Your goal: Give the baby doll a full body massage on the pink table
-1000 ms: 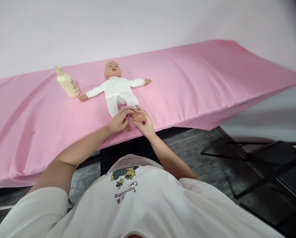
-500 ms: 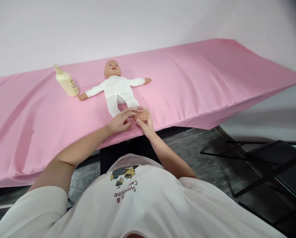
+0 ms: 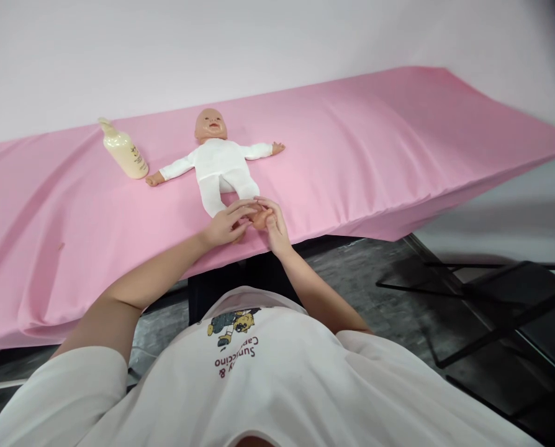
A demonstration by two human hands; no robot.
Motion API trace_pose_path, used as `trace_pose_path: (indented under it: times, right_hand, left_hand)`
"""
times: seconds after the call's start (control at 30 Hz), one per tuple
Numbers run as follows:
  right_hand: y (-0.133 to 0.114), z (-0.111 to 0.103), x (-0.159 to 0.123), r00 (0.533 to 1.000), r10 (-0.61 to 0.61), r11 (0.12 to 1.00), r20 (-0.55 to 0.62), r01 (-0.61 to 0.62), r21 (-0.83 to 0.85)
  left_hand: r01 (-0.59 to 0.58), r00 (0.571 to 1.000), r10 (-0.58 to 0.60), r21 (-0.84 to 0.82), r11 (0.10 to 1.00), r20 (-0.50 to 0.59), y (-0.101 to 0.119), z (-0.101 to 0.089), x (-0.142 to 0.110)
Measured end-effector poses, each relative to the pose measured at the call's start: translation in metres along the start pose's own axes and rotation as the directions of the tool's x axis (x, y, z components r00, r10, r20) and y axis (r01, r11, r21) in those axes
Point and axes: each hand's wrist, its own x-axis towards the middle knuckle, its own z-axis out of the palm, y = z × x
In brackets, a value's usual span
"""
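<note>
A baby doll (image 3: 221, 162) in a white suit lies on its back, arms spread, its head toward the far side of the table. My left hand (image 3: 224, 225) closes around the ankle of the doll's leg on the right, thumb below and fingers over the top. That leg's bare foot (image 3: 259, 219) sits in my right hand (image 3: 277, 230), whose thumb presses on the sole while the fingers wrap behind. The toes are mostly covered. The doll's other foot is largely hidden under my left hand.
A pink cloth (image 3: 352, 155) with creases covers the long table. On the left a cream pump bottle (image 3: 126, 152) lies near the doll's hand. A black folding chair (image 3: 514, 304) stands on the dark floor at the right. Behind the table is a white wall (image 3: 277, 49).
My right thumb has moved up from the heel side onto the sole, toward the toes. My left hand stays at the ankle, and the camera view has shifted very slightly.
</note>
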Motion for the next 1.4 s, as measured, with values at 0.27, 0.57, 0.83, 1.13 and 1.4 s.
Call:
trace_pose_path:
  times: [0.27,0.57,0.83,1.13,1.4]
  right_hand:
    - [-0.002,-0.001,0.000,0.995,0.007,0.999,0.097,-0.002,-0.054]
    - [-0.002,-0.002,0.002,0.997,0.061,0.998,0.049,-0.062,0.018]
    - [0.006,-0.001,0.000,0.997,0.066,0.993,-0.032,-0.062,0.102]
    - [-0.008,-0.002,0.001,0.994,0.068,0.998,0.083,-0.067,-0.011]
    - [0.002,-0.002,0.000,0.997,0.079,0.996,-0.024,-0.080,-0.049]
  left_hand:
    - [0.022,1.000,-0.022,-0.004,1.000,0.001,-0.005,-0.002,-0.003]
    - [0.031,0.999,-0.031,-0.001,1.000,0.034,-0.003,-0.002,-0.003]
    - [-0.025,0.999,0.025,0.002,1.000,0.044,-0.001,0.000,-0.003]
    - [0.007,0.999,-0.007,-0.014,1.000,0.036,-0.005,-0.003,-0.004]
    - [-0.013,0.997,0.012,0.010,1.000,0.077,0.000,-0.001,-0.003]
